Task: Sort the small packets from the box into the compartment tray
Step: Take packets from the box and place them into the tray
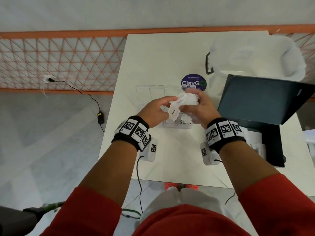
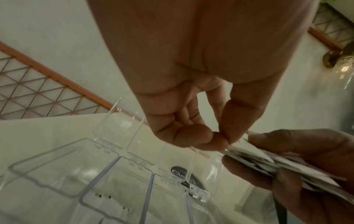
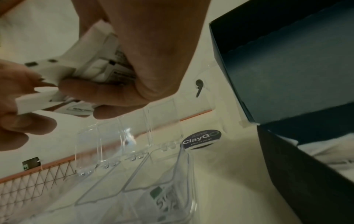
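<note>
Both hands hover over the clear compartment tray (image 1: 177,126), whose hinged lids stand open at the back. My right hand (image 1: 189,101) grips a bunch of small white packets (image 1: 188,97), which the right wrist view shows as a fanned stack of packets (image 3: 99,66). My left hand (image 1: 167,103) pinches one packet (image 1: 173,112) at the bunch's left edge, between thumb and fingertips (image 2: 228,141). One packet with a green mark (image 3: 162,197) lies in the tray's right compartment (image 3: 184,174). The dark box (image 1: 272,145) stands open at the right, with more white packets (image 1: 257,142) inside.
The box's raised lid (image 1: 264,99) stands close to my right hand. A purple round sticker (image 1: 193,82) lies on the white table (image 1: 170,57) behind the tray. A clear plastic tub (image 1: 255,53) sits at the back right. The table's left edge drops to the floor.
</note>
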A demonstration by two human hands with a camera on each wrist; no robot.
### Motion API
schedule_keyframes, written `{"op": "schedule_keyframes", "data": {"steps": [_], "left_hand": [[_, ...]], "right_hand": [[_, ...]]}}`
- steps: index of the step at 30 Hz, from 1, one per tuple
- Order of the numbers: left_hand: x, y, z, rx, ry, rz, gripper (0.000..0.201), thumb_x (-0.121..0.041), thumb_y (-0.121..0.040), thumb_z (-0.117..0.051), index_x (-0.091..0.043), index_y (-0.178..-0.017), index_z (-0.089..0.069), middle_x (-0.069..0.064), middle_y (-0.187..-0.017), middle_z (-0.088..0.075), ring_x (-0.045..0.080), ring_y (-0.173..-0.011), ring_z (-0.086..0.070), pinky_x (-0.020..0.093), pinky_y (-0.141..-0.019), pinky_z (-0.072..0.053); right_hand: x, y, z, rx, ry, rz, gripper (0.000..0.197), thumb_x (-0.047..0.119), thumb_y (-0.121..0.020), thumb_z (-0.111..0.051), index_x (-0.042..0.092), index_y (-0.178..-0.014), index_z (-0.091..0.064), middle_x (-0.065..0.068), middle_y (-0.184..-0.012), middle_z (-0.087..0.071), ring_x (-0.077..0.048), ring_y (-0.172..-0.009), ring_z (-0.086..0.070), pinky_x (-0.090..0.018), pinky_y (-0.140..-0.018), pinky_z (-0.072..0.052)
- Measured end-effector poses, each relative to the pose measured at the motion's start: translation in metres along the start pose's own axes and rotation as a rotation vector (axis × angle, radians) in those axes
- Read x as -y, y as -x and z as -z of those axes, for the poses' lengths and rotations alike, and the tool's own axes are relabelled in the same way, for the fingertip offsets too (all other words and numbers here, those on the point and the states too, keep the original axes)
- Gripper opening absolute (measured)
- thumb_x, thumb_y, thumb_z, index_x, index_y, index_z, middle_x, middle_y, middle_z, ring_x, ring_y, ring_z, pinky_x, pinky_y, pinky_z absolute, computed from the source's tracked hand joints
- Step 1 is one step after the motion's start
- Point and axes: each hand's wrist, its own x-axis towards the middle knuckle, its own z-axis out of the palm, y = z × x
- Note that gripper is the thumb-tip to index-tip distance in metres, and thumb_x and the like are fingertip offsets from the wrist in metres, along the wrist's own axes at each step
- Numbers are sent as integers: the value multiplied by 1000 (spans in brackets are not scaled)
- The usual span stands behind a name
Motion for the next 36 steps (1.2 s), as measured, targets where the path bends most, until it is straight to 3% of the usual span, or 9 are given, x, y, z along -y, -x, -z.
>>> {"op": "schedule_keyframes", "data": {"steps": [2,5,10,15,18,22,28,33,36], "left_hand": [[-4,-1,5,-14,-23,19,71,3,-80,-51,-42,-135,-48,-10,-109,-57,13,-64,-55,23,-62,-52],[-7,-2,9,-96,0,24,60,2,-79,-50,-37,-124,-60,-20,-92,-54,-6,-54,-53,6,-54,-41],[-1,-2,12,-216,-3,84,42,-4,-79,-55,-31,-108,-68,-3,-81,-65,9,-64,-62,22,-67,-53],[17,-5,15,-254,-2,105,35,-6,-82,-56,-28,-105,-70,-2,-98,-69,2,-65,-65,13,-66,-51],[28,-10,20,-251,14,117,21,-14,-88,-61,-23,-102,-74,-4,-92,-72,8,-76,-66,24,-80,-56],[44,-19,32,-249,-103,102,20,-18,-89,-66,-21,-107,-73,-5,-102,-72,3,-93,-63,13,-86,-44],[59,-27,37,-178,-274,80,28,-9,-83,-68,-17,-110,-71,1,-105,-70,8,-89,-61,9,-80,-41],[57,-38,34,-72,-437,49,20,-7,-91,-59,-12,-106,-72,7,-106,-71,21,-98,-66,29,-91,-50],[57,-46,28,13,-564,86,21,-12,-93,-57,-16,-109,-71,6,-110,-69,24,-101,-64,33,-93,-50]], "right_hand": [[4,-1,0,-3,25,-2,50,7,-66,-84,37,-101,-65,4,-96,-68,-16,-75,-69,-32,-54,-55],[9,-1,-3,25,43,-25,48,17,-61,-84,46,-95,-66,12,-88,-69,-6,-60,-66,-24,-44,-46],[8,-5,-7,57,52,-2,52,13,-62,-85,41,-101,-65,5,-103,-64,-13,-76,-65,-26,-52,-51],[3,-9,-10,65,47,-13,56,6,-62,-86,34,-106,-64,1,-109,-63,-21,-89,-66,-37,-68,-59],[5,-10,-15,43,32,-31,56,15,-57,-85,37,-105,-64,0,-109,-64,-19,-82,-65,-30,-54,-52],[3,-13,-24,-16,-8,-44,56,17,-57,-84,37,-104,-64,0,-106,-65,-14,-72,-66,-24,-47,-47],[-8,-19,-38,-75,-31,-32,54,12,-55,-86,35,-100,-66,-3,-107,-66,-19,-83,-68,-48,-77,-58],[-4,-19,-35,-87,-10,-10,54,13,-54,-84,36,-99,-66,-1,-104,-66,-16,-81,-68,-44,-74,-58],[2,-20,-31,-68,-3,-23,54,16,-55,-84,35,-101,-65,0,-104,-66,-15,-79,-68,-36,-62,-57]]}}
